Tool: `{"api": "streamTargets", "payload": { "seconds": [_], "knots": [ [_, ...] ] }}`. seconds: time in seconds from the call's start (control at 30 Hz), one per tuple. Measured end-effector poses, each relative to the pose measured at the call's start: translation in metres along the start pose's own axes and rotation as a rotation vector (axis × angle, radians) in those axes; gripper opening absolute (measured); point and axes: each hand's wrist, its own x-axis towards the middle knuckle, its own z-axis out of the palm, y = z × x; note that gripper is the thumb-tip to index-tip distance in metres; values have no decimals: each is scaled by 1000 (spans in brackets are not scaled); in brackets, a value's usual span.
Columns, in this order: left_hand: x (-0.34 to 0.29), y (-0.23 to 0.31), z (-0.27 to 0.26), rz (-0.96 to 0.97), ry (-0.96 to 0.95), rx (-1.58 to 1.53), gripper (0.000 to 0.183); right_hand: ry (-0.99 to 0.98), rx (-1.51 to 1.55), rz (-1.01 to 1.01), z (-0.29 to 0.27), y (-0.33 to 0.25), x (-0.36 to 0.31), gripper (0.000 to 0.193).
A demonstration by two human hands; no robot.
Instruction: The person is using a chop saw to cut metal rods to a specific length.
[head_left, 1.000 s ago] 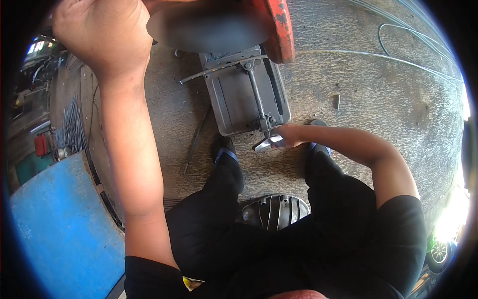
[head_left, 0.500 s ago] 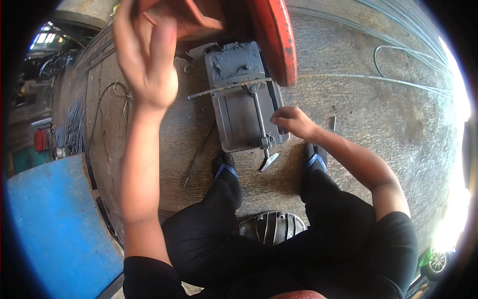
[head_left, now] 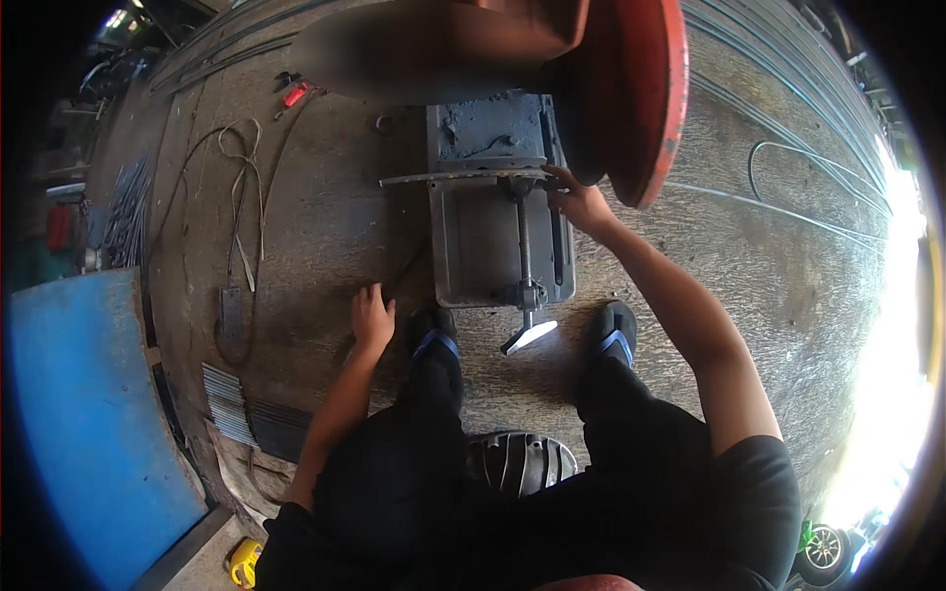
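Note:
A cut-off saw with a grey metal base (head_left: 478, 236) stands on the floor between my feet. Its red guard (head_left: 670, 108) hangs over the far right of the base. A thin metal rod (head_left: 414, 179) lies crosswise over the base, against the clamp, whose screw (head_left: 524, 231) ends in a pale handle (head_left: 530, 337). My right hand (head_left: 583, 205) is closed at the rod, just right of the clamp; the guard hides part of the rod beyond. Low beside my left foot, my left hand (head_left: 372, 320) hangs with fingers loosely extended, above a dark thin rod (head_left: 409, 261) on the floor.
Long thin rods (head_left: 788, 108) run along the floor at the far right. A blue panel (head_left: 99, 394) stands at left, near a looped cord (head_left: 241, 158) and short rods (head_left: 229, 404). Behind my feet sits a ribbed metal piece (head_left: 522, 463); a yellow tool (head_left: 244, 563) lies lower left.
My left hand has come down from the red saw head to beside my left foot. My right hand has moved forward from the base's right edge to the rod.

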Motion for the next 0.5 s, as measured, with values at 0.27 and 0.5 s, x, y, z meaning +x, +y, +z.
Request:
{"api": "streamTargets", "payload": {
  "seconds": [0.27,0.5],
  "knots": [
    [4,-10,-7,78,45,19,27,-1014,18,558,-7,-57,-57,31],
    [-4,-15,-1,100,8,13,18,-1168,-439,219,27,-52,-112,72]
  ]
}}
